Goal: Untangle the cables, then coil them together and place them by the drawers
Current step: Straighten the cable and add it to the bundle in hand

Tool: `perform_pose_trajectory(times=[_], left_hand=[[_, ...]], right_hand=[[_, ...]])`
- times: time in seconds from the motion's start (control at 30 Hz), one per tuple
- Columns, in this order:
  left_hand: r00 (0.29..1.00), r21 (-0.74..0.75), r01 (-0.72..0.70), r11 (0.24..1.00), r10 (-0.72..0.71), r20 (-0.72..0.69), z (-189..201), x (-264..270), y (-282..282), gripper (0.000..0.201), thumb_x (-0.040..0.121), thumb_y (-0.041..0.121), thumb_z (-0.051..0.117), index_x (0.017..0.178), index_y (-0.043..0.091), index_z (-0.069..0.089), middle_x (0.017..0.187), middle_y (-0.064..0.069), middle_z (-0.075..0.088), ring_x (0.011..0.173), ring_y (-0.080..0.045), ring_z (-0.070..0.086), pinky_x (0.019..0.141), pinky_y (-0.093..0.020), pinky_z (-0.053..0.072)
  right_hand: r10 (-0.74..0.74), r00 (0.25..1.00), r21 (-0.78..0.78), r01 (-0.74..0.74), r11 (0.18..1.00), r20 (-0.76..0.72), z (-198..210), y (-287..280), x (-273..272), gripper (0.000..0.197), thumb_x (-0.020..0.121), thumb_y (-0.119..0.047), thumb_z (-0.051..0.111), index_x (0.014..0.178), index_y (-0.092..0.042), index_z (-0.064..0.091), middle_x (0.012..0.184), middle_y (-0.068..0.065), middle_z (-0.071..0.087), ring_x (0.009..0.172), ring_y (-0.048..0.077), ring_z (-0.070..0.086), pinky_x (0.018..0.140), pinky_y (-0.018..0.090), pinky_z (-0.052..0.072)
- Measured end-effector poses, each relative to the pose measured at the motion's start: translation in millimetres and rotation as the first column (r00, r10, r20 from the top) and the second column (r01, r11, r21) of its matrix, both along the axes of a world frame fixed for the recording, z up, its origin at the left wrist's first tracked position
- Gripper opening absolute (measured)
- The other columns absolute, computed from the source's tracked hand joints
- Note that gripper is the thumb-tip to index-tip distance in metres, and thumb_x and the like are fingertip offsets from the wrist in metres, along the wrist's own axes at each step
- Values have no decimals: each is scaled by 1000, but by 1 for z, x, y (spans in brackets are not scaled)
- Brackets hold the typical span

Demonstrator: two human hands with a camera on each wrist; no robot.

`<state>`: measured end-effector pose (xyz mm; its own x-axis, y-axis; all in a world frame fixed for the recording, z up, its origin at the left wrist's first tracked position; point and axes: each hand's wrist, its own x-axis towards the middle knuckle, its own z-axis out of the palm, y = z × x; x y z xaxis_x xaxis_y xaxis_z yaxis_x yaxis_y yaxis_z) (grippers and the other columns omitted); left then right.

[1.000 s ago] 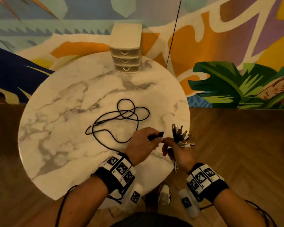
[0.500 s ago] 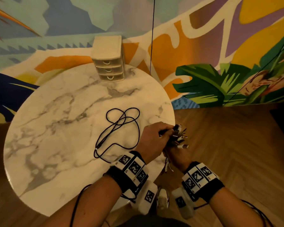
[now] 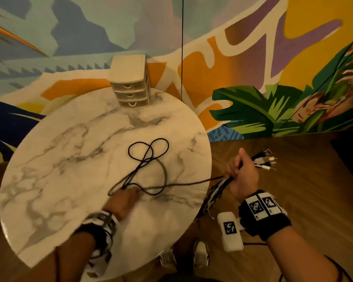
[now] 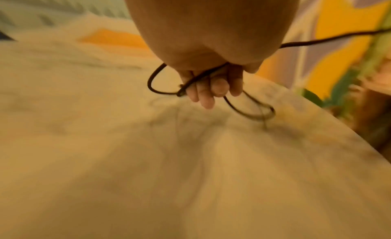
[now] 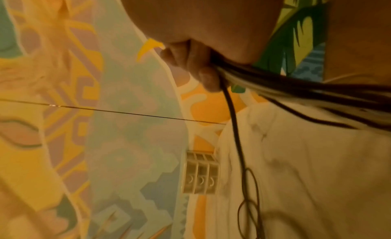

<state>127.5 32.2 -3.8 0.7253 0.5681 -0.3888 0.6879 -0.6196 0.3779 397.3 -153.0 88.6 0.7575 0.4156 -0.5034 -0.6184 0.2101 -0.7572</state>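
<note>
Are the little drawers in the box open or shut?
Shut. All three fronts of the small beige plastic drawer unit sit flush, handles lined up, at the far edge of the round marble table.

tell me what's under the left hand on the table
The left hand lies over the black cable, which the wrist view shows running through its fingers. Beneath is the marble table. How much cable the palm covers is hidden.

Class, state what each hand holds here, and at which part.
Right hand grips the cable bundle just behind its plugs. Left hand holds the black cable at a mid-length loop.
</note>
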Motion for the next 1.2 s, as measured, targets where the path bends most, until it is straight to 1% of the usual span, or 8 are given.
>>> perform_pose_trajectory(times=[0.17, 0.27, 0.37, 0.57, 0.7, 0.87, 0.97, 1.2], left_hand=[[901, 249, -421, 872, 368, 231, 78, 32, 51, 52, 97, 48, 30, 89, 8, 61, 94, -23, 66, 91, -39, 60, 74, -42, 46], [876, 353, -459, 815, 350, 332, 130, 88, 19, 47, 98, 42, 32, 93, 6, 62, 92, -24, 66, 89, -42, 60, 72, -42, 45], [993, 521, -77, 850, 18, 118, 151, 128, -47, 28, 97, 32, 34, 101, 15, 55, 87, -12, 66, 82, -36, 62, 64, -35, 37], [975, 479, 168, 862, -217, 49, 121, 141, -92, 18, 97, 20, 34, 105, 14, 49, 85, -5, 65, 77, -28, 61, 63, -33, 28], [981, 90, 149, 985, -159, 114, 88, 118, -77, 28, 100, 34, 32, 103, 14, 51, 86, -13, 64, 78, -33, 59, 60, -37, 37], [943, 160, -131, 978, 73, 325, 103, 73, 27, 30, 94, 33, 38, 87, 12, 58, 78, -14, 65, 72, -33, 60, 62, -36, 42], [807, 215, -345, 914, 172, 565, 133, 73, 67, 24, 98, 21, 42, 85, 6, 56, 70, -10, 59, 60, -28, 50, 56, -32, 32], [844, 268, -445, 854, 301, 443, 131, 84, 74, 35, 95, 31, 38, 83, 8, 61, 81, -20, 65, 78, -40, 59, 68, -43, 48]], right_hand=[[-161, 948, -271, 237, 933, 273, 4, 10, 4, 47, 81, -65, 55, 54, -27, 47, 53, -11, 43, 52, 8, 39, 58, 27, 34], [313, 824, -390, -123, 913, 472, 24, 16, -12, 47, 78, -70, 49, 57, -28, 49, 51, -13, 45, 50, 0, 39, 55, 21, 32], [666, 594, -511, -440, 738, 451, 37, 23, -38, 45, 96, -42, 42, 64, -17, 62, 36, -14, 45, 39, 2, 40, 49, 14, 30], [621, 677, -531, -383, 756, 396, 13, 19, -45, 37, 95, -38, 49, 61, -24, 46, 42, -12, 45, 42, 2, 43, 46, 17, 32], [466, 757, -480, -231, 847, 458, 12, 18, -19, 21, 96, -20, 50, 85, -17, 67, 64, -14, 52, 63, 6, 52, 49, 15, 38], [29, 870, -345, 164, 924, 493, 14, 7, 36, 27, 81, -38, 67, 98, -18, 66, 95, -4, 66, 88, 16, 63, 78, 34, 52], [-25, 836, -329, 242, 913, 548, 11, 3, 56, 30, 88, -32, 61, 103, -8, 65, 93, -8, 55, 73, -6, 55, 67, 13, 44], [-91, 901, -440, 294, 849, 425, -6, -1, 56, 49, 92, -50, 50, 110, -7, 65, 87, 0, 60, 73, 14, 54, 69, 31, 39]])
